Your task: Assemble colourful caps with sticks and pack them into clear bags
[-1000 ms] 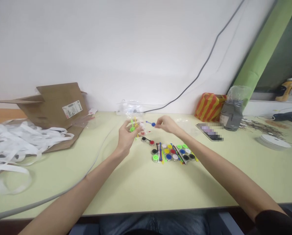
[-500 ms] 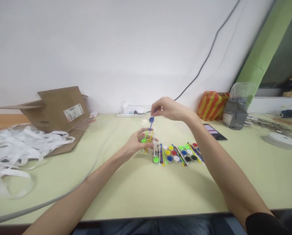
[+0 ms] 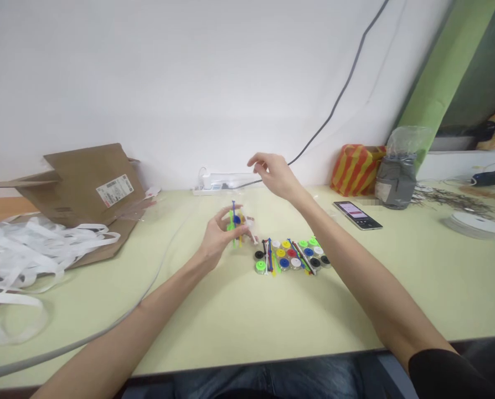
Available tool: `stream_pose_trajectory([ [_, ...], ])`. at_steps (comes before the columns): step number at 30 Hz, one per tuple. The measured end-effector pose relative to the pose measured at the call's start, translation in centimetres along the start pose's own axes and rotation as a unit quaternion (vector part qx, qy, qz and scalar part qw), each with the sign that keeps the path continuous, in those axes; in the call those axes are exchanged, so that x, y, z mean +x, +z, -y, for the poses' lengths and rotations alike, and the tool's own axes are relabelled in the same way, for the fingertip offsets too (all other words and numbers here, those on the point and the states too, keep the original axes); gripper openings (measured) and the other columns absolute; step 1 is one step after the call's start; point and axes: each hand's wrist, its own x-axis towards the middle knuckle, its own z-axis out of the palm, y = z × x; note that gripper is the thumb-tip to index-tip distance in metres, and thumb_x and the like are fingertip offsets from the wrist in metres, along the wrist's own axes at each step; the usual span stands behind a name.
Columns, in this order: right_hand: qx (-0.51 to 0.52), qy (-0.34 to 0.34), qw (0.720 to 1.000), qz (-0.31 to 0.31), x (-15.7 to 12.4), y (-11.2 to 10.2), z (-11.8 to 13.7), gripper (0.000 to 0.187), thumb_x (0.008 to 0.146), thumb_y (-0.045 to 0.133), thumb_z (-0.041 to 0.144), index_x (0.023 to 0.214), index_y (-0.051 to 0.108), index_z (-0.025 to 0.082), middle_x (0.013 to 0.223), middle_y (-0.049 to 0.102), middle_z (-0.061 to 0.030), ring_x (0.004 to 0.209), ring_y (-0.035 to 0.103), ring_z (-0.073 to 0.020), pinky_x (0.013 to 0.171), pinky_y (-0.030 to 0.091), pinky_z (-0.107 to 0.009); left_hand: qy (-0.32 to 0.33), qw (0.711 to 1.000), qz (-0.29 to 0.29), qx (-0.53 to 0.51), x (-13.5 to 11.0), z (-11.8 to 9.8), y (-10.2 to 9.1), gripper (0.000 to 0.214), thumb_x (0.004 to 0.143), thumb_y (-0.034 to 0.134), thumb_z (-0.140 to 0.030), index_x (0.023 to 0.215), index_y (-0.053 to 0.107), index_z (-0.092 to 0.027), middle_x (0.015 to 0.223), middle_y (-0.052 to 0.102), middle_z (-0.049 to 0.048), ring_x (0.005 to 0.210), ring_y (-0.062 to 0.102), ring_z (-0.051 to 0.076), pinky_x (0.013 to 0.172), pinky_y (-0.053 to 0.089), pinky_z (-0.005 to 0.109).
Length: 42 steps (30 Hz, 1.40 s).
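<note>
My left hand is closed around what looks like a small clear plastic bag. Coloured plastic pieces stand in its grip: a blue stick with a round disc, a green stick and a white stick. My right hand hovers higher, to the right and behind, its fingers loosely bent and apart with nothing visible between them. To the right of my left hand lie rows of round discs in several colours, with bundles of thin coloured sticks between them. My right forearm hides the far end of these rows.
A smartphone lies right of my forearm. At the back stand a power strip, a striped bag and a grey pouch. On the left are an opened cardboard box, white ribbon and a cable.
My right hand has let go of the blue stick and lifted away. The blue stick now stands among the pieces in my left hand, which has moved slightly left and up.
</note>
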Motion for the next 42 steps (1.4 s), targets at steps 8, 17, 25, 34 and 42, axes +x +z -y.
stream_pose_trajectory([
  [8, -0.056, 0.075, 0.911, 0.402, -1.9, 5.9, -2.0, 0.024, 0.076, 0.078, 0.039, 0.078, 0.075, 0.015, 0.079, 0.075, -0.0082, 0.069, 0.065, -0.0184, 0.062, 0.044, -0.027, 0.11, 0.977, -0.181, 0.031, 0.8, -0.8, -1.0, 0.055, 0.069, 0.086, -0.031, 0.115, 0.057, -0.021, 0.103, 0.072, 0.0053, 0.076, 0.071, 0.017, 0.068, 0.06, 0.029],
  [17, 0.019, 0.023, 0.888, 0.458, -2.1, 6.6, -0.9, 0.024, 0.083, 0.067, 0.036, 0.082, 0.076, 0.014, 0.084, 0.075, -0.0054, 0.073, 0.063, -0.0144, 0.062, 0.043, -0.023, 0.085, 0.98, -0.176, 0.039, 0.5, -0.5, -0.7, 0.06, 0.068, 0.085, -0.032, 0.119, 0.056, -0.023, 0.104, 0.069, 0.0051, 0.075, 0.071, 0.017, 0.057, 0.059, 0.025],
  [25, -0.018, 0.014, 0.902, 0.43, -2.7, 8.0, 0.1, 0.015, 0.073, 0.074, 0.026, 0.069, 0.07, 0.013, 0.064, 0.066, -0.0024, 0.059, 0.052, -0.0135, 0.055, 0.035, -0.025, 0.09, 0.983, -0.156, 0.043, 0.7, 0.0, -1.1, 0.062, 0.066, 0.086, -0.033, 0.12, 0.056, -0.023, 0.102, 0.069, 0.0043, 0.072, 0.071, 0.017, 0.055, 0.057, 0.024],
  [34, 0.109, -0.001, 0.982, 0.152, -0.3, 1.7, -4.4, 0.02, 0.09, 0.053, 0.023, 0.083, 0.067, 0.011, 0.077, 0.067, -0.005, 0.07, 0.056, -0.0128, 0.067, 0.041, -0.023, 0.052, 0.995, -0.032, 0.073, 0.0, -0.4, -0.3, 0.071, 0.072, 0.083, -0.036, 0.133, 0.048, -0.025, 0.097, 0.069, 0.0042, 0.07, 0.072, 0.018, 0.054, 0.055, 0.024],
  [42, 0.167, 0.001, 0.98, -0.109, 0.2, -4.1, -3.1, 0.021, 0.099, 0.048, 0.023, 0.085, 0.062, 0.015, 0.083, 0.064, -0.0041, 0.07, 0.054, -0.0113, 0.069, 0.044, -0.026, 0.014, 0.997, 0.049, 0.066, -0.4, 0.5, 0.2, 0.081, 0.07, 0.086, -0.038, 0.138, 0.044, -0.026, 0.098, 0.071, 0.0057, 0.077, 0.073, 0.021, 0.053, 0.056, 0.023],
])
